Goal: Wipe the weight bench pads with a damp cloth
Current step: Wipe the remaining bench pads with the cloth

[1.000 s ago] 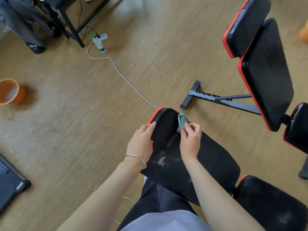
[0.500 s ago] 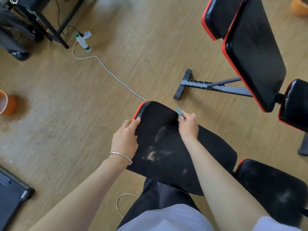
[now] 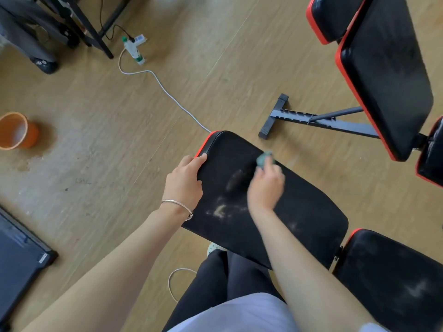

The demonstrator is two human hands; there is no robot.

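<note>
Cloth (image 3: 263,159) is a small teal wad, soft and limp, pinched in my right hand (image 3: 265,185) at the far right edge of the pad (image 3: 306,212). The hand is blurred, so I can't read each finger. I judge the cloth light and easily bunched, best held balled under the fingertips. My left hand (image 3: 184,180) curls its fingers over the pad's left edge. The pad looks firm. Dust (image 3: 219,210) lies between my hands.
</note>
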